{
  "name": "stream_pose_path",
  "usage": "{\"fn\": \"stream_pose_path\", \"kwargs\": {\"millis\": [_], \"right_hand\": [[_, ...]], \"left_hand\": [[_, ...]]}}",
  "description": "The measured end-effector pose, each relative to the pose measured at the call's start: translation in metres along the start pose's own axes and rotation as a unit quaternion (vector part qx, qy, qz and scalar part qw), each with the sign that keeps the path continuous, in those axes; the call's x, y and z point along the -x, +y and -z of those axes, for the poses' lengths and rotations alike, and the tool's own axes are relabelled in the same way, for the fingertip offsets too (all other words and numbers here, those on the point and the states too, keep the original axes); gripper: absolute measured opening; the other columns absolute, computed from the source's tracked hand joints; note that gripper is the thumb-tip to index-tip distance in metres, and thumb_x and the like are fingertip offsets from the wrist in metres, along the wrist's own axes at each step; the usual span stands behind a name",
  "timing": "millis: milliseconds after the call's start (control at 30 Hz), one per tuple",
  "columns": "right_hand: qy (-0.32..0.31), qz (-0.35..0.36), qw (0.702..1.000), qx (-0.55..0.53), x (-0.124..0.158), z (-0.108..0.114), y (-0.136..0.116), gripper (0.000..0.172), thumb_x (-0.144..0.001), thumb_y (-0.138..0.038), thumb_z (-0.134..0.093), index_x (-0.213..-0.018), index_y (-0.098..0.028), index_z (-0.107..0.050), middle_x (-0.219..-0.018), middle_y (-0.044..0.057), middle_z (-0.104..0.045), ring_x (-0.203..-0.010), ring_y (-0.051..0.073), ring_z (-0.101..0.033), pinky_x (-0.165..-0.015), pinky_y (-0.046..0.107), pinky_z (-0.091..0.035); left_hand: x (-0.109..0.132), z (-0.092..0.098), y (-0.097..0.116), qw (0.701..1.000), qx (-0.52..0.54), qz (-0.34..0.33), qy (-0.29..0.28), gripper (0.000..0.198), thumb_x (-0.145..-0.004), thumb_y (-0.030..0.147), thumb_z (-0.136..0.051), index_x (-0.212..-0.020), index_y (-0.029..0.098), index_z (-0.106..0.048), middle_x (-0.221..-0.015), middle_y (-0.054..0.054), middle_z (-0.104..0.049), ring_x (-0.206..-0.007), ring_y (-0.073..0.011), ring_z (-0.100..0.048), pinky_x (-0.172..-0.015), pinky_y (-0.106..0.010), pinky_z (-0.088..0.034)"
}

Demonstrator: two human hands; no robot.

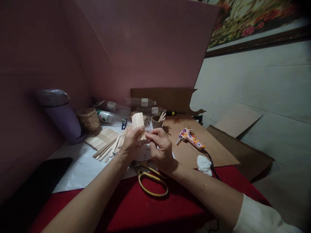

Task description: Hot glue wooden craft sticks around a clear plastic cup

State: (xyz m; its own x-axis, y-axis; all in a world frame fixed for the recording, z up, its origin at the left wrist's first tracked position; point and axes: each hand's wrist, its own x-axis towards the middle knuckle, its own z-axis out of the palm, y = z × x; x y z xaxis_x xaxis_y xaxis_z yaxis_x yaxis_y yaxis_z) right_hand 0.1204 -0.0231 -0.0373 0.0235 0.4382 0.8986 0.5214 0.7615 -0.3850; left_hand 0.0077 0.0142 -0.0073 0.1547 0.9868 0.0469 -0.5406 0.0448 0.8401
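Observation:
My left hand point(134, 139) is closed around a flat row of pale popsicle sticks point(138, 120), held upright above the table. Close against their lower right side, my right hand point(161, 148) has its thumb and fingers pinched together; what sits in the pinch, if anything, is too small to make out. Loose popsicle sticks point(119, 142) lie fanned out left of my left hand, beside a banded bundle of sticks point(100, 139). Below both hands rests a pair of scissors point(153, 185) with yellow handles.
A flowered glue gun point(190, 138) lies on cardboard point(218, 150) at right, near a crumpled white tissue point(204, 165). Behind the hands stand a small cup point(156, 122) with sticks and several plastic bottles point(107, 116). At left are a woven basket point(89, 120) and purple tumbler point(62, 118).

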Motion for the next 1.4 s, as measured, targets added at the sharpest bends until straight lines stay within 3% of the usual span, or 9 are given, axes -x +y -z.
{"fn": "stream_pose_path", "kwargs": {"millis": [300, 733, 933, 1067, 1167, 1400], "right_hand": [[-0.004, -0.005, 1.0, 0.002, 0.001, 0.002, 0.001, 0.044, -0.087, -0.006, -0.046, -0.118, -0.023, -0.072, -0.096, 0.007, -0.06, -0.091, 0.02, -0.061, -0.078, 0.036, -0.055], [0.009, -0.01, 1.0, -0.028, 0.002, -0.001, -0.003, 0.04, -0.086, -0.004, -0.045, -0.111, -0.021, -0.072, -0.093, 0.007, -0.059, -0.091, 0.019, -0.061, -0.077, 0.034, -0.054], [0.038, -0.05, 0.998, -0.026, -0.005, 0.005, -0.001, 0.032, -0.085, -0.007, -0.043, -0.096, -0.022, -0.069, -0.092, 0.005, -0.059, -0.09, 0.019, -0.06, -0.079, 0.034, -0.052], [0.08, -0.105, 0.991, -0.034, -0.016, 0.008, 0.009, 0.019, -0.092, -0.02, -0.046, -0.101, -0.02, -0.063, -0.099, 0.007, -0.059, -0.095, 0.02, -0.058, -0.085, 0.037, -0.049], [0.031, -0.136, 0.987, -0.077, -0.025, 0.011, 0.021, 0.022, -0.095, -0.035, -0.049, -0.102, -0.021, -0.064, -0.106, 0.008, -0.059, -0.104, 0.021, -0.057, -0.093, 0.038, -0.046], [-0.079, -0.143, 0.976, -0.144, -0.034, 0.02, 0.035, 0.038, -0.088, -0.052, -0.062, -0.068, -0.02, -0.06, -0.098, 0.007, -0.057, -0.101, 0.023, -0.054, -0.091, 0.039, -0.046]], "left_hand": [[0.0, 0.002, 0.0, 0.999, 0.032, 0.015, 0.012, 0.032, -0.06, 0.026, -0.08, -0.082, 0.015, -0.06, -0.071, 0.002, -0.061, -0.062, -0.0108, -0.058, -0.054, -0.022, -0.053], [0.003, -0.002, 0.0, 0.999, -0.012, -0.042, -0.007, 0.044, -0.059, 0.03, -0.079, -0.093, 0.016, -0.056, -0.072, 0.002, -0.061, -0.062, -0.0113, -0.058, -0.053, -0.021, -0.046], [0.0, 0.001, 0.001, 0.997, -0.052, -0.052, -0.018, 0.057, -0.056, 0.033, -0.085, -0.1, 0.016, -0.054, -0.081, -0.002, -0.065, -0.064, -0.0148, -0.063, -0.058, -0.027, -0.052], [0.001, 0.001, 0.0, 0.994, -0.086, -0.042, -0.047, 0.063, -0.053, 0.032, -0.088, -0.105, 0.015, -0.056, -0.087, -0.005, -0.067, -0.066, -0.0163, -0.065, -0.06, -0.028, -0.053], [0.001, 0.002, -0.002, 0.991, -0.105, -0.038, -0.072, 0.065, -0.053, 0.033, -0.089, -0.108, 0.015, -0.058, -0.089, -0.006, -0.067, -0.067, -0.017, -0.065, -0.061, -0.028, -0.053], [0.001, 0.004, -0.008, 0.984, -0.136, -0.048, -0.108, 0.064, -0.053, 0.032, -0.09, -0.109, 0.015, -0.063, -0.089, -0.006, -0.068, -0.071, -0.0178, -0.065, -0.064, -0.028, -0.053]]}}
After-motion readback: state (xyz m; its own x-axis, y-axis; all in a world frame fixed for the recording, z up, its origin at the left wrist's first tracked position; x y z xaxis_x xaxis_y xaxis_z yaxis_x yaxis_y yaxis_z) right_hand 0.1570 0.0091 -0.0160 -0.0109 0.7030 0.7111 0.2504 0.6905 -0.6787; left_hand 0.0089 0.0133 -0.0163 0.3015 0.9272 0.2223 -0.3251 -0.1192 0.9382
